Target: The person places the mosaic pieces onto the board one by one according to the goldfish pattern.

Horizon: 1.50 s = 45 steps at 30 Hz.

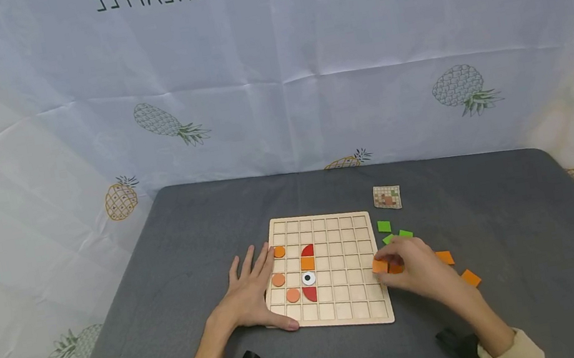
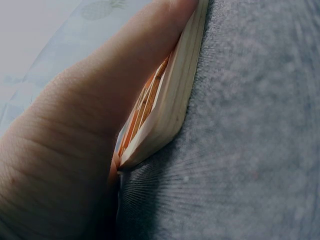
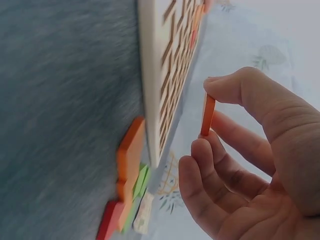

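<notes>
Cloth (image 1: 262, 31) hangs at 12 o'clock behind the table (image 1: 202, 218), its mirrored lettering cut off at upper right. On the table lies the board (image 1: 346, 258), turned slightly clockwise; it looks square, so I can't pick a long axis. The left hand (image 1: 250, 299) hides its 8 o'clock corner, fingers straight and spread, thumb at the near edge. At 3 o'clock the right hand (image 1: 418, 265) has thumb and fingertips clamped on an orange tile (image 3: 207, 117), raised by the board's edge. Seen from that wrist, the tile is edge-on, its long side running from just past 12 to just past 6. Toward 2 o'clock sits a card (image 1: 387, 197), its print too small to read. Loose orange squares (image 1: 471, 278) lie around 3 to 4; green squares (image 1: 383, 226), partly behind the hand, nearer 2. A red piece (image 3: 110, 220) shows only from the right wrist.
</notes>
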{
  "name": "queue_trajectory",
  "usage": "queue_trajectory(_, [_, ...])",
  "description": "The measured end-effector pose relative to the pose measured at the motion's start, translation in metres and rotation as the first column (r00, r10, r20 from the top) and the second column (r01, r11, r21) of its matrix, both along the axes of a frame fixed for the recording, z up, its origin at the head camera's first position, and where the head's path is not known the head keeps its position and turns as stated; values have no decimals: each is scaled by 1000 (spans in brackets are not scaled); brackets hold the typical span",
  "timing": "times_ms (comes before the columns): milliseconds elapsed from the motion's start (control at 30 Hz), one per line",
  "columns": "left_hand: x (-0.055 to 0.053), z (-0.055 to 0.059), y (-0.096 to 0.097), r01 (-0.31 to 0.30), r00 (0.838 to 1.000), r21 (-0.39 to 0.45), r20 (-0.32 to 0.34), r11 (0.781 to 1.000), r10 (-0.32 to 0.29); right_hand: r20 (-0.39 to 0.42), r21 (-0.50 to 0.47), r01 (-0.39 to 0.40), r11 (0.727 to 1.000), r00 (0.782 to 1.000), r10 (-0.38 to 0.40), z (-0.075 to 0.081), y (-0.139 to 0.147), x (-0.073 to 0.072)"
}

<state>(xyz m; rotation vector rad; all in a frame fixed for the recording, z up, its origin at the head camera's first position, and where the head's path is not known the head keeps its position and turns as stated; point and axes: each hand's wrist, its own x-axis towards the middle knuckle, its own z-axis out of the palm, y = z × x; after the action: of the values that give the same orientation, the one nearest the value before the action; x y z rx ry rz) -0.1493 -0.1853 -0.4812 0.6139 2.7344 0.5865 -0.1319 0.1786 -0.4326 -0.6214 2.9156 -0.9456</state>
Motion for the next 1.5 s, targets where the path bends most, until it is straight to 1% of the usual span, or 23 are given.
queue_trajectory(200, [0, 0, 0, 0, 1000, -3, 4, 1000, 0, 0, -2, -38, 999, 999, 38, 3, -17, -13])
queue_trajectory(400, [-1, -1, 0, -3, 1000, -7, 11, 1000, 3, 11, -28, -70, 997, 997, 70, 1, -37, -25])
queue_trajectory(500, [0, 0, 1, -4, 1000, -4, 7, 1000, 4, 16, -38, -85, 996, 996, 86, 0, -47, -28])
queue_trajectory(700, [0, 0, 1, -11, 1000, -8, 7, 1000, 11, -5, -49, -129, 990, 992, 129, -1, -63, -35])
queue_trajectory(867, [0, 0, 1, -8, 1000, -10, 2, 1000, 9, -1, -45, -148, 988, 989, 148, -3, -71, -38])
queue_trajectory(1033, [0, 0, 0, -12, 1000, -8, 9, 1000, 12, -20, -47, -174, 984, 985, 173, -8, -79, -42])
queue_trajectory(1133, [0, 0, 0, -9, 1000, -12, 11, 1000, 9, -2, -58, -171, 984, 985, 171, -10, -83, -44])
queue_trajectory(1233, [-1, 0, 1, -10, 1000, -14, 15, 1000, 10, 37, -60, -157, 986, 987, 160, -11, -86, -45])
queue_trajectory(1367, [0, 0, 2, -15, 1000, -11, 20, 1000, 15, 61, -46, -149, 988, 987, 152, -13, -88, -46])
queue_trajectory(1500, [0, 0, 2, -13, 1000, -5, 16, 1000, 13, 86, -54, -131, 990, 987, 135, -13, -88, -47])
